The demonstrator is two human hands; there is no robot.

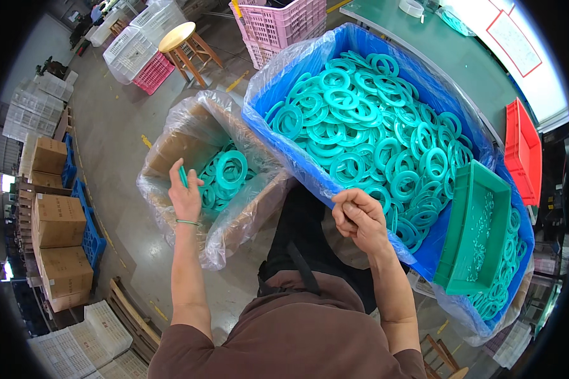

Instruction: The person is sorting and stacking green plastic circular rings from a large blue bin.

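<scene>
My left hand (186, 197) is over the plastic-lined cardboard box (171, 136), its fingers closed on a teal ring (183, 177) seen nearly edge-on. A thin green band circles that wrist. Inside the box lies a small heap of flat teal rings (231, 169). My right hand (360, 218) is curled by the near rim of a large blue bin (316, 180); whatever its fingers hold is hidden. That bin, lined with clear plastic, carries a deep pile of the same rings (360, 114).
A green tray (455, 234) with small pale bits rests across the blue bin's right part. Beyond stand a green table (385, 19), a red tray (523, 151), pink crates (284, 28) and a wooden stool (178, 38). Cartons (60, 218) are stacked at the left.
</scene>
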